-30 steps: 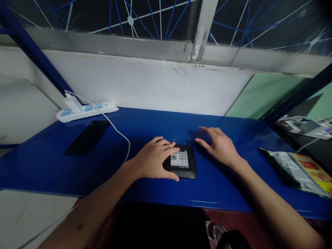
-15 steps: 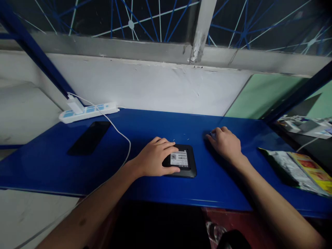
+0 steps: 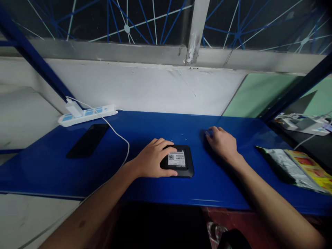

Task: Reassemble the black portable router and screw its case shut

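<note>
A black square device [image 3: 181, 162] with a white barcode label lies flat on the blue shelf [image 3: 145, 128]. My left hand [image 3: 153, 162] grips its left side, fingers on top and thumb along the front edge. My right hand [image 3: 223, 143] rests on the shelf to the right of the device and apart from it. Its fingers are curled, and the fingertips pinch a small bluish object [image 3: 208, 132] that is too small to identify. A few tiny pale specks [image 3: 183, 135] lie on the shelf just behind the device.
A white power strip [image 3: 86, 114] with a plugged-in charger sits at the back left, and its white cable [image 3: 121, 138] runs forward over the shelf edge. A black phone [image 3: 88, 140] lies in front of it. A foil snack packet [image 3: 298, 167] lies at the right.
My right hand went from flat with spread fingers to curled, and moved slightly back and right to pinch at the shelf. My left hand stayed on the device.
</note>
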`<state>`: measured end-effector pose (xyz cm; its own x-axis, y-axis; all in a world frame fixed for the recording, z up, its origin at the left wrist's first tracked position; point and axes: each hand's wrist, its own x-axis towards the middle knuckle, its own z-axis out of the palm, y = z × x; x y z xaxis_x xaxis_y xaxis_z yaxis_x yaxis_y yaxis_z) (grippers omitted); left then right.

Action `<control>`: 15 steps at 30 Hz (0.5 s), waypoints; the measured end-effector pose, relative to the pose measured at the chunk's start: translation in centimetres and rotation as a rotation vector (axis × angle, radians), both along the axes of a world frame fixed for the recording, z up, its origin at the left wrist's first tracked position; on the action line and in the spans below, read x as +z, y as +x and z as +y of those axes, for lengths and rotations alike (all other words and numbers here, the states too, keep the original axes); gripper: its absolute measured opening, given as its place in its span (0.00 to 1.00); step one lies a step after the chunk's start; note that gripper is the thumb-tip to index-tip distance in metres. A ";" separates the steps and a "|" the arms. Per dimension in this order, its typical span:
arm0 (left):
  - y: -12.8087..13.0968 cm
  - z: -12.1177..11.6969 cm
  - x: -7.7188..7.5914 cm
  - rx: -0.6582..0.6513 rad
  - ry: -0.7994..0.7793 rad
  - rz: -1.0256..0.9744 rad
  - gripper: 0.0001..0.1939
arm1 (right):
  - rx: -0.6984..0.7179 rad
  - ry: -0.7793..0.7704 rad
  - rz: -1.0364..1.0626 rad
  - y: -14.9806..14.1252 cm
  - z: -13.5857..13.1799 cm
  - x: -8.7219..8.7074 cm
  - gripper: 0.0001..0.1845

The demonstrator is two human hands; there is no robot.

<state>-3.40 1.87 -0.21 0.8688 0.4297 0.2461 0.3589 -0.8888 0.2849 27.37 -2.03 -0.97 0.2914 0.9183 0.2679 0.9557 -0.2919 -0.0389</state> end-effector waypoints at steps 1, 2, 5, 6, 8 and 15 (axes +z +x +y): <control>0.0 0.0 0.0 -0.002 -0.007 0.003 0.37 | 0.016 0.050 0.037 0.0 0.0 0.0 0.18; 0.0 0.0 0.0 -0.001 -0.013 0.008 0.38 | 0.039 0.119 0.085 0.0 0.0 0.1 0.18; 0.0 -0.1 0.1 0.005 -0.028 0.033 0.41 | 0.153 0.362 0.297 -0.3 0.1 0.7 0.17; 0.0 -0.1 0.1 0.007 -0.032 0.040 0.41 | 0.186 0.429 0.382 -0.4 0.1 0.9 0.16; 0.0 -0.1 0.0 0.009 -0.036 0.048 0.42 | 0.211 0.527 0.543 -0.6 0.2 1.1 0.14; 0.0 -0.3 0.3 0.011 -0.068 0.079 0.44 | 0.231 0.751 0.823 -0.5 0.8 -0.2 0.18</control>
<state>-3.36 1.62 0.11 0.8793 0.4530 0.1470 0.3925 -0.8642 0.3149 26.90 -1.25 -1.13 0.4777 0.6607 0.5790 0.5871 0.2502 -0.7699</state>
